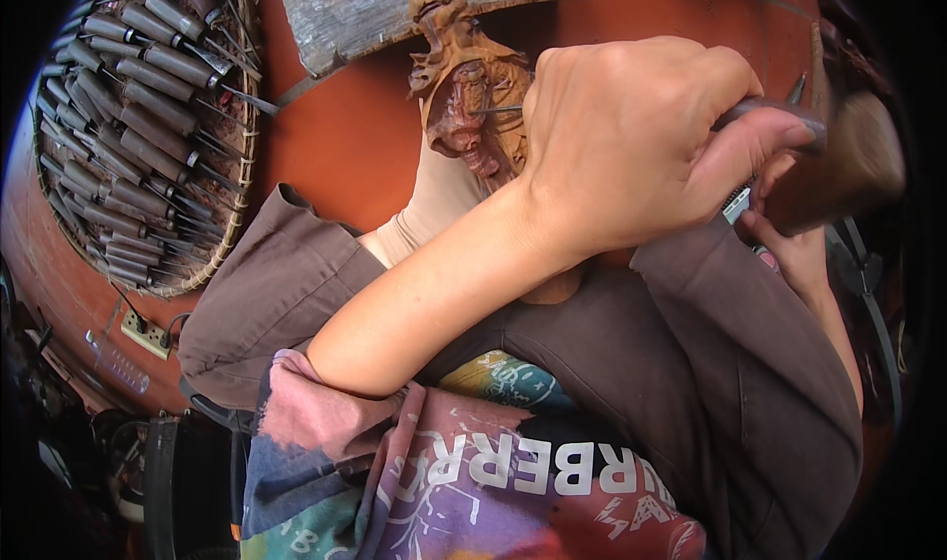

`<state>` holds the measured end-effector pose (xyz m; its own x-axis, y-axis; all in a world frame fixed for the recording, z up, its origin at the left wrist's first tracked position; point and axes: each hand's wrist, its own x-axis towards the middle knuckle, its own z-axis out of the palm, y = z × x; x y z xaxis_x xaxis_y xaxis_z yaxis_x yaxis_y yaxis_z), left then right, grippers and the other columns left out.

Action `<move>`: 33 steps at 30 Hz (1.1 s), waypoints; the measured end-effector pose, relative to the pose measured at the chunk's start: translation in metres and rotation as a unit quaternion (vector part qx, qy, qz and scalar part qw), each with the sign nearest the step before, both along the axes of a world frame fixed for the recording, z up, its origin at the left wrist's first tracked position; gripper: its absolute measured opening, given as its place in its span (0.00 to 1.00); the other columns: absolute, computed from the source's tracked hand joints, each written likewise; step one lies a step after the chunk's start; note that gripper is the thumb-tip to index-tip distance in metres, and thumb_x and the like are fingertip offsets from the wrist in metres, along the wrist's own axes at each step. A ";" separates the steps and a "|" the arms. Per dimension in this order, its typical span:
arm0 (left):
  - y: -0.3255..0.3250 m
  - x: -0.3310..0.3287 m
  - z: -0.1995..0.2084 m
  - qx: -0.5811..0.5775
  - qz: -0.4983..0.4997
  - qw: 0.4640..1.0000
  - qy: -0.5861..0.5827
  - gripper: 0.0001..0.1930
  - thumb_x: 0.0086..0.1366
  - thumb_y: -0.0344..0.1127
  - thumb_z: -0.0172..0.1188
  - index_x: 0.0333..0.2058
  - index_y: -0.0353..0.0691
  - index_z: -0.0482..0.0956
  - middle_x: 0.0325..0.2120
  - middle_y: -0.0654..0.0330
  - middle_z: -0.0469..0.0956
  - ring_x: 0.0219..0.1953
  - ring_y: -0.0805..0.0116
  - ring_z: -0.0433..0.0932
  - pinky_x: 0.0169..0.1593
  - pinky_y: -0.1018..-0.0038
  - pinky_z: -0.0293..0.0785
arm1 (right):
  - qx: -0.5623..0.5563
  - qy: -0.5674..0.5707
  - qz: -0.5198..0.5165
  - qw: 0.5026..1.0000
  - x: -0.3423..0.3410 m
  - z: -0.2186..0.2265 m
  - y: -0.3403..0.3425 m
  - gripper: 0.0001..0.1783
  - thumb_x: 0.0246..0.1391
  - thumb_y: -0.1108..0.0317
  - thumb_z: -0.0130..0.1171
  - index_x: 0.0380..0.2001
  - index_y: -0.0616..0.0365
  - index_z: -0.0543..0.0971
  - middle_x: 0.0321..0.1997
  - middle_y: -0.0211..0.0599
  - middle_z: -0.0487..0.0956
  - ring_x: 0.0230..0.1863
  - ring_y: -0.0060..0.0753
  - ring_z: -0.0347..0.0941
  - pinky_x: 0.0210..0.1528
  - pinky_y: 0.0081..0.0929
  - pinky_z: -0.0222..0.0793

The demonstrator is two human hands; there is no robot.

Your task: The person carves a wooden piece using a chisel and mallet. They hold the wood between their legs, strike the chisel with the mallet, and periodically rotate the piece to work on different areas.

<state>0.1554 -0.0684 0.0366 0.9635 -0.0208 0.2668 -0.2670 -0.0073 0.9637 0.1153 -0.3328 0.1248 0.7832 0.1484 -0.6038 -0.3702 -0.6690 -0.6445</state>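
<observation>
My left hand (631,146) is closed around the dark handle of a chisel (811,134); its thin metal shaft points left from beside my knuckles and reaches a carved wooden figure (469,91). The figure is reddish brown with intricate relief, and its lower part is hidden behind my forearm. At the right, partly covered by my left hand and my knee, my right hand (794,249) is closed. It appears to grip a wooden mallet (853,155), whose blurred head is close to the handle's butt end. The mallet's handle is mostly hidden.
A round woven basket (245,165) at the left is full of dark-handled chisels. A weathered grey wooden slab (345,22) lies beyond the carving on the red tiled floor (335,146). A power strip (146,333) and a clear plastic bottle (123,368) are at the lower left.
</observation>
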 end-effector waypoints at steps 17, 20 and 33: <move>0.040 -0.037 0.025 0.058 -0.191 0.952 -0.233 0.19 0.56 0.52 0.68 0.42 0.49 0.84 0.23 0.68 0.68 0.20 0.74 0.69 0.19 0.76 0.62 | -0.116 -0.156 0.154 0.969 0.016 0.024 0.020 0.17 0.43 0.68 0.67 0.34 0.59 0.71 0.31 0.33 0.70 0.34 0.31 0.67 0.41 0.34 0.65; 0.052 -0.054 0.060 0.139 -0.274 0.950 -0.056 0.17 0.59 0.51 0.64 0.43 0.53 0.83 0.28 0.69 0.69 0.20 0.72 0.66 0.21 0.76 0.60 | -0.039 -0.241 0.237 0.940 0.036 0.005 0.020 0.15 0.38 0.67 0.65 0.28 0.59 0.70 0.26 0.33 0.68 0.29 0.34 0.65 0.36 0.35 0.63; 0.091 -0.046 0.031 -0.006 -0.307 0.948 -0.086 0.26 0.70 0.50 0.48 0.13 0.45 0.68 0.13 0.67 0.61 0.13 0.71 0.61 0.18 0.73 0.51 | 0.005 -0.248 0.447 0.859 0.050 0.049 0.067 0.18 0.28 0.58 0.59 0.23 0.61 0.74 0.21 0.35 0.66 0.22 0.39 0.62 0.32 0.40 0.60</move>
